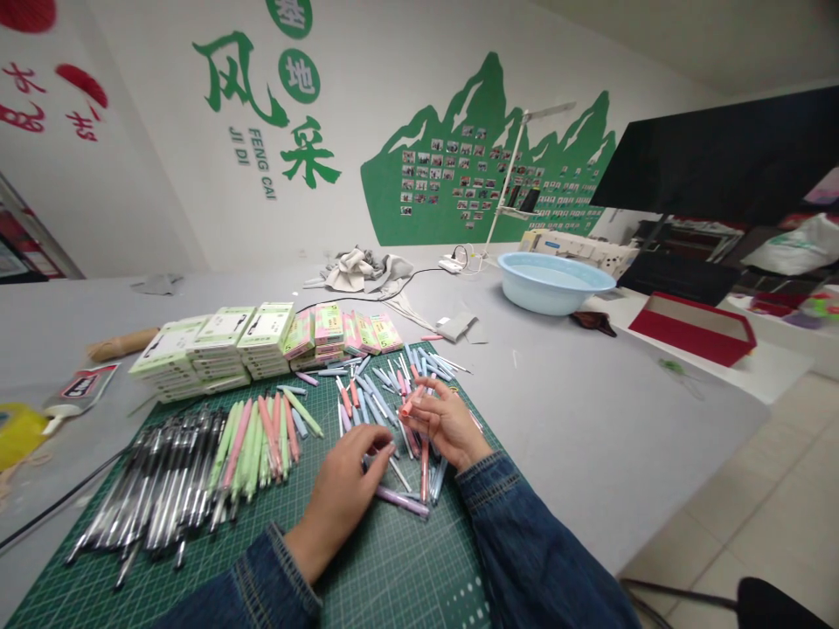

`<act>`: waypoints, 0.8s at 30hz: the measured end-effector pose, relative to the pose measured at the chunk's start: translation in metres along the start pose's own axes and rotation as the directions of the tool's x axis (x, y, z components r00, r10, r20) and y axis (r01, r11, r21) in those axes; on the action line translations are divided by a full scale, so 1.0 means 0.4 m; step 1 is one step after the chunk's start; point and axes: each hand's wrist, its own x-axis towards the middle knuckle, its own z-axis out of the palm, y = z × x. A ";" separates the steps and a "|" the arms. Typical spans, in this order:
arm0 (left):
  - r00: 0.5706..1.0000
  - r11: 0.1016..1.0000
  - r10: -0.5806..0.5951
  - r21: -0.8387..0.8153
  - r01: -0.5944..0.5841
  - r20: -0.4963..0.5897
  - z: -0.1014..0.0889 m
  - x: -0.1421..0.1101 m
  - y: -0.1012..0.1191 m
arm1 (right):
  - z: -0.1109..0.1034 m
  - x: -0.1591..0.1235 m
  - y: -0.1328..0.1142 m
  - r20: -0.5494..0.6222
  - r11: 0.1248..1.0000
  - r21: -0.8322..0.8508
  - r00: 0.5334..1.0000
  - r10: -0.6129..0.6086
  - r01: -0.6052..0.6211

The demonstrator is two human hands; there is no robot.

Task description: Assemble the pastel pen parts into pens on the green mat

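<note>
My right hand (pixel 452 426) pinches a coral-pink pen cap (pixel 410 404) above a loose pile of pen parts. Lower and to the left is my left hand (pixel 347 485), its thumb and fingers curled together over the green cutting mat (pixel 367 577); whatever they hold is hidden. A purple pen barrel (pixel 403 501) lies just beside its fingertips. Blue pen parts (pixel 377 404) and thin white refills are scattered around both hands. Left of my left hand, green and pink pens (pixel 253 445) lie in a row alongside many clear pens with black caps (pixel 163 480).
White-and-green boxes (pixel 216 341) and smaller pink-green boxes (pixel 328 328) are stacked behind the pens. Grey cloth scraps (pixel 367 269), a light-blue basin (pixel 554 284) and a red box (pixel 695 328) sit farther back. A yellow tape roll (pixel 23 432) lies at left.
</note>
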 end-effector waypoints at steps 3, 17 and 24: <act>0.992 0.991 -0.095 -0.105 0.087 -0.077 -0.005 0.008 -0.017 | 0.017 -0.007 0.012 0.021 1.000 -0.021 1.000 0.000 0.000; 0.953 0.929 -0.263 -0.306 0.208 -0.149 -0.034 0.023 -0.027 | 0.037 -0.026 0.028 0.233 0.945 -0.316 0.960 0.157 -0.078; 0.867 0.662 -0.493 -0.675 0.326 -0.065 -0.022 0.035 -0.073 | 0.043 -0.028 0.023 0.276 0.942 -0.335 0.953 0.122 -0.023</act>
